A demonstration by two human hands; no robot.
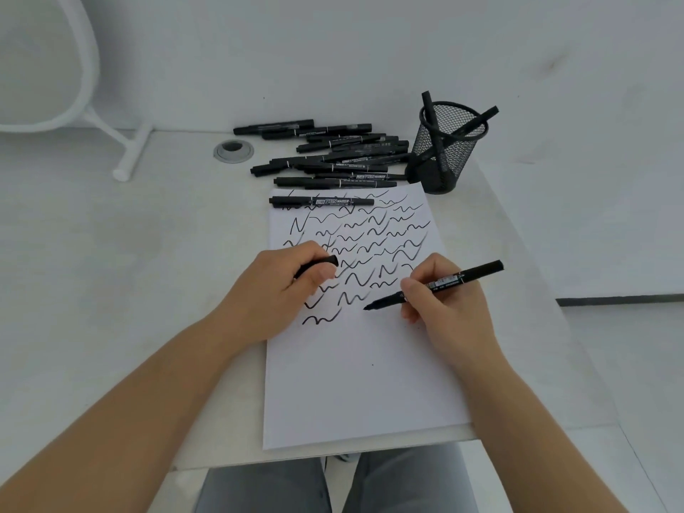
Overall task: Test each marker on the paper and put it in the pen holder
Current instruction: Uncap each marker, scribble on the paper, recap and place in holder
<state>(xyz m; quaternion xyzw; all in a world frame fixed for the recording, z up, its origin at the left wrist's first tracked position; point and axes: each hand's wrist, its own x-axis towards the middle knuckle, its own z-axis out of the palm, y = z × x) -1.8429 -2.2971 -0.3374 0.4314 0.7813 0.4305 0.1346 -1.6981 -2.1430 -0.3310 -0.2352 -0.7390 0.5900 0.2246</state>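
Observation:
A white sheet of paper lies in front of me, its upper half covered in black squiggles. My right hand grips an uncapped black marker, its tip resting on the paper just right of the lowest squiggles. My left hand presses on the sheet's left side and is closed around the marker's black cap. One capped marker lies across the paper's top edge. A pile of several black markers sits beyond it. The black mesh pen holder at the upper right holds three markers.
A round grey cable grommet is set in the white desk left of the pile. A white chair frame stands at the far left. The desk's right edge runs close to the holder. My grey-trousered legs show below the desk's front edge.

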